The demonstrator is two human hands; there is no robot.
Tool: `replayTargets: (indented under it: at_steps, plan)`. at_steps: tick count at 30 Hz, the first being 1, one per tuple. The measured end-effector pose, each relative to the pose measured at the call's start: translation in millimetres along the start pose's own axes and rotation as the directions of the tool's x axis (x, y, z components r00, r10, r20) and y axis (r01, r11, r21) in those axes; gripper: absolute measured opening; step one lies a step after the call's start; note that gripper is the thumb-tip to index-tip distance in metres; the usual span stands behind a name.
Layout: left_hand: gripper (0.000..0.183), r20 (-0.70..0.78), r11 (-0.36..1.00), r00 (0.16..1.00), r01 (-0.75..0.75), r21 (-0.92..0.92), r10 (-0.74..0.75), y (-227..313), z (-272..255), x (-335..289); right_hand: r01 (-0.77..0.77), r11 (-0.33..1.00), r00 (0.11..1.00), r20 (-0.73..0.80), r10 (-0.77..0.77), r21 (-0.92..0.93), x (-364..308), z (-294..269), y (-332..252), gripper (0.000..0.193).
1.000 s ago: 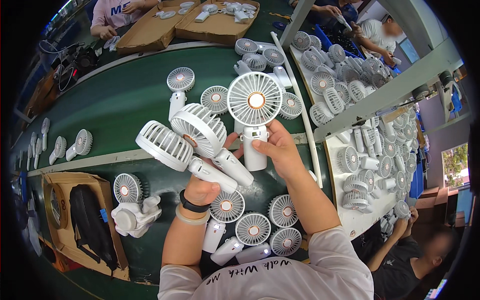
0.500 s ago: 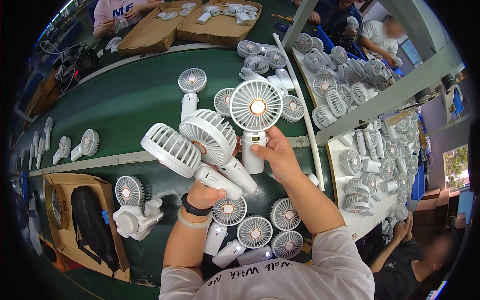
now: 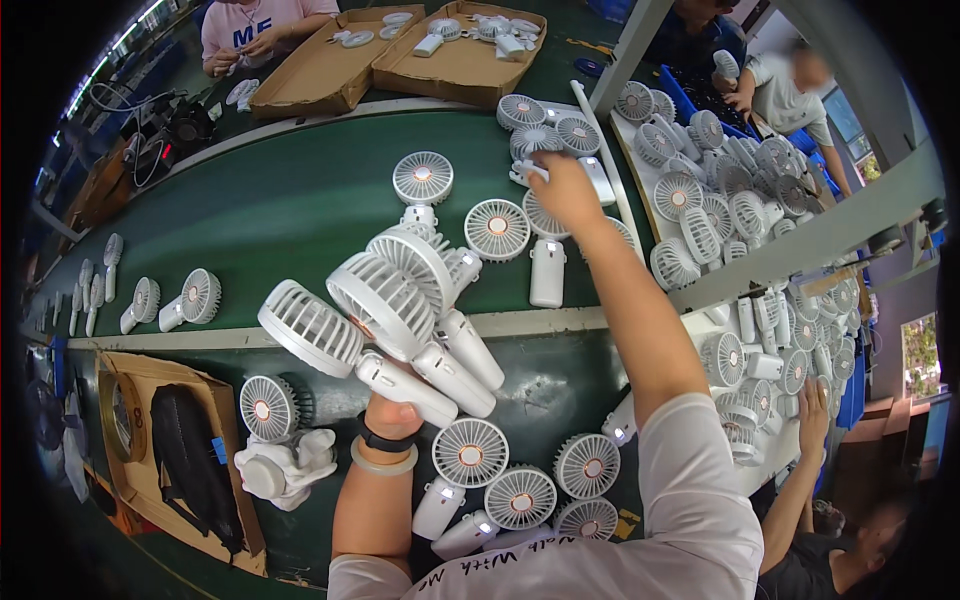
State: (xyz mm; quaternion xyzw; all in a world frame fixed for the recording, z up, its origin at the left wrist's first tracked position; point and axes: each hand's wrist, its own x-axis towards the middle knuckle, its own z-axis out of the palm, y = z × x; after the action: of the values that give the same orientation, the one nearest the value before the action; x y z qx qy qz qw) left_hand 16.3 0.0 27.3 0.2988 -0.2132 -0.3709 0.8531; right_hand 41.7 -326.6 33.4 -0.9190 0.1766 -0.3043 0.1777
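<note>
While the left hand [image 3: 393, 415] grips three white handheld fans [image 3: 385, 300] by the handles [image 3: 405, 388] above the table [image 3: 545, 388], likely to keep their round heads [image 3: 310, 328] clear, the right hand [image 3: 567, 192] bends over more fans [image 3: 532, 142] on the green belt [image 3: 320, 190]; I cannot tell whether it pinches one.

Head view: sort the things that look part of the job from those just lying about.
Job in hand, it seems:
held fans, gripped in the left hand
nearby fans, beside the right hand

Just lying about, probably:
cardboard box
black pouch inside it
crumpled white bundle
</note>
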Motion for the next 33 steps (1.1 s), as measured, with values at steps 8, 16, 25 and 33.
replayTargets:
  at_steps: [8,16,25,33]
  plan:
    - [0.107,0.128,0.996,0.991,0.040,-0.086,-0.028,2.0,-6.1,1.2,-0.024,0.907,0.870,0.439,0.226,-0.420,53.5,4.9,26.4,0.023]
    - [0.098,0.065,0.985,0.998,0.013,-0.174,-0.002,0.6,-4.7,3.8,-0.057,0.988,0.989,0.142,0.036,0.146,34.4,-93.1,-41.0,0.025]
    - [0.105,0.181,0.957,0.983,0.015,-0.289,0.039,6.0,-15.2,7.5,-0.151,0.988,0.914,0.381,0.141,-0.002,140.9,-97.1,-80.2,0.029]
    - [0.114,0.145,0.966,0.989,0.022,-0.256,0.015,0.2,-9.0,6.6,0.388,0.918,0.809,-0.445,-0.384,-0.087,240.1,-50.6,-62.3,0.057]
